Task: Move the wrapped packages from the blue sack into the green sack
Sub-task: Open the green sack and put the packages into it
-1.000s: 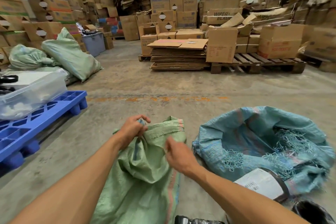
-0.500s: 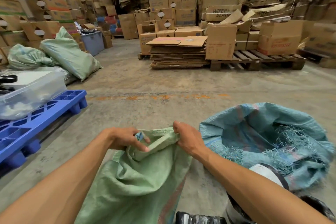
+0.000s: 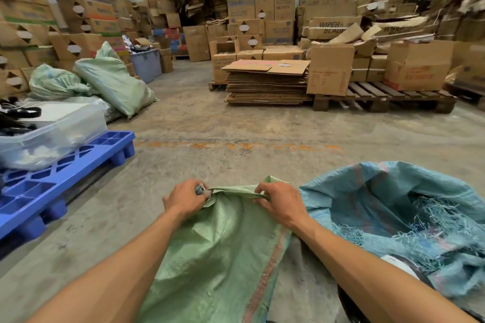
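A green woven sack point(image 3: 223, 252) lies on the concrete floor in front of me, its far edge pulled taut between my hands. My left hand point(image 3: 185, 200) grips the sack's left corner in a fist. My right hand point(image 3: 279, 200) pinches the folded rim at the right. Beside it on the right sits the blue sack point(image 3: 399, 207), open, with frayed threads along its mouth. A dark wrapped package with a white label point(image 3: 404, 269) shows at the blue sack's near edge, partly hidden by my right forearm.
A blue plastic pallet point(image 3: 52, 178) with a clear tub point(image 3: 49, 134) stands at the left. Filled green sacks point(image 3: 112, 81) lie behind it. Flattened cardboard point(image 3: 267, 84), a wooden pallet point(image 3: 388, 98) and stacked boxes fill the back.
My hands have spread apart along the green sack's rim and stretched it flat. The sack's mouth now lies further from me, and the view has tilted slightly.
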`<state>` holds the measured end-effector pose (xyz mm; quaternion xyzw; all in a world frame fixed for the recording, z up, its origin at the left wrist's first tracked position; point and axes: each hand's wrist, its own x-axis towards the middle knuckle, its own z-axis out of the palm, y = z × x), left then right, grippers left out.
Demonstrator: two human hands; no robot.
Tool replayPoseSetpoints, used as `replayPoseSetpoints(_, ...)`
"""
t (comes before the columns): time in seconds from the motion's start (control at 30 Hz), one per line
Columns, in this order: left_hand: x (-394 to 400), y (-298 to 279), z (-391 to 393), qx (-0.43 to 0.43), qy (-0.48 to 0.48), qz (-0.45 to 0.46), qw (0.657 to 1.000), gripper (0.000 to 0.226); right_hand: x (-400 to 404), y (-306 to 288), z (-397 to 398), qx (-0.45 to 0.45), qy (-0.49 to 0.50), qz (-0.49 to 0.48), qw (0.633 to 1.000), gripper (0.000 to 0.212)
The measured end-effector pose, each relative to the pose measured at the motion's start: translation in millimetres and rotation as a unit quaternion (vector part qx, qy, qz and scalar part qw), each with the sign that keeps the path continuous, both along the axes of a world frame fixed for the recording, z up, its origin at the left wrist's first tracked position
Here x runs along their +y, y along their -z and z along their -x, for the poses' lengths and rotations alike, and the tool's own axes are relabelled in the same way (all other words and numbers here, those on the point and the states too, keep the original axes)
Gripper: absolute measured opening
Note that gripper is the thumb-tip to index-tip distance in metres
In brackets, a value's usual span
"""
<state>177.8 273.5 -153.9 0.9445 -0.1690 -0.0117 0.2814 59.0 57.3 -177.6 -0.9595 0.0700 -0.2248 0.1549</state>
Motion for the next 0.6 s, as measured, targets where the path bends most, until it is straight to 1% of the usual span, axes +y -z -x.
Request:
replayPoseSetpoints(0.03, -2, 2, 1, 0.014, -0.006, 0.059, 0.998, 0.014, 0, 0, 1, 0.009, 0.011, -0.022, 1.0, 0.019)
replayPoseSetpoints(0.07, -3, 2, 1, 0.049, -0.003, 0.133, 0.99, 0.033, 0, -2, 1, 0.012, 0.038, -0.057, 0.998, 0.016)
replayPoseSetpoints(0.1, -3, 0, 3, 0.098, 0.006, 0.188, 0.977, 0.061, -2, -5, 2, 0.011, 0.08, -0.097, 0.992, 0.014)
replayPoseSetpoints(0.13, -1, -2, 5, 0.142, 0.021, 0.213, 0.966, 0.093, -5, -8, 1, 0.007, 0.129, -0.135, 0.982, 0.015)
replayPoseSetpoints(0.17, 3, -5, 6, 0.176, 0.035, 0.198, 0.964, 0.12, -10, -11, 0, 0.004, 0.179, -0.173, 0.968, 0.018)
replayPoseSetpoints(0.2, 7, -11, 9, 0.199, 0.056, 0.148, 0.967, 0.137, -16, -14, -1, 0.005, 0.225, -0.214, 0.951, 0.022)
replayPoseSetpoints(0.23, 13, -16, 9, 0.232, 0.08, 0.077, 0.966, 0.144, -23, -17, -1, 0.004, 0.262, -0.254, 0.931, 0.025)
replayPoseSetpoints(0.27, 19, -23, 13, 0.279, 0.105, -0.004, 0.954, 0.142, -31, -20, -2, -0.002, 0.289, -0.294, 0.911, 0.027)
replayPoseSetpoints(0.3, 25, -29, 16, 0.332, 0.124, -0.073, 0.932, 0.131, -40, -22, -2, -0.01, 0.307, -0.331, 0.892, 0.028)
replayPoseSetpoints(0.33, 31, -31, 17, 0.376, 0.137, -0.112, 0.909, 0.111, -46, -23, -2, -0.014, 0.317, -0.358, 0.878, 0.028)
replayPoseSetpoints(0.37, 36, -29, 15, 0.387, 0.146, -0.118, 0.903, 0.091, -49, -23, -2, -0.012, 0.317, -0.376, 0.871, 0.029)
replayPoseSetpoints(0.4, 38, -23, 11, 0.349, 0.151, -0.089, 0.921, 0.072, -48, -23, -1, -0.006, 0.3, -0.388, 0.872, 0.034)
replayPoseSetpoints(0.43, 37, -16, 8, 0.292, 0.153, -0.035, 0.943, 0.053, -44, -22, 0, 0.005, 0.265, -0.389, 0.882, 0.046)
replayPoseSetpoints(0.47, 34, -13, 8, 0.229, 0.161, 0.025, 0.96, 0.043, -38, -21, 0, 0.012, 0.226, -0.357, 0.906, 0.065)
replayPoseSetpoints(0.5, 30, -12, 8, 0.166, 0.18, 0.064, 0.967, 0.047, -29, -22, 1, 0.005, 0.186, -0.291, 0.939, 0.086)
replayPoseSetpoints(0.53, 22, -15, 9, 0.113, 0.218, 0.085, 0.966, 0.056, -22, -24, 0, -0.014, 0.142, -0.206, 0.968, 0.102)
replayPoseSetpoints(0.57, 13, -18, 9, 0.058, 0.253, 0.081, 0.962, 0.062, -16, -26, -3, -0.025, 0.086, -0.114, 0.989, 0.112)
replayPoseSetpoints(0.6, 3, -22, 9, -0.001, 0.287, 0.067, 0.956, 0.063, -9, -28, -6, -0.018, 0.033, -0.036, 0.999, 0.118)
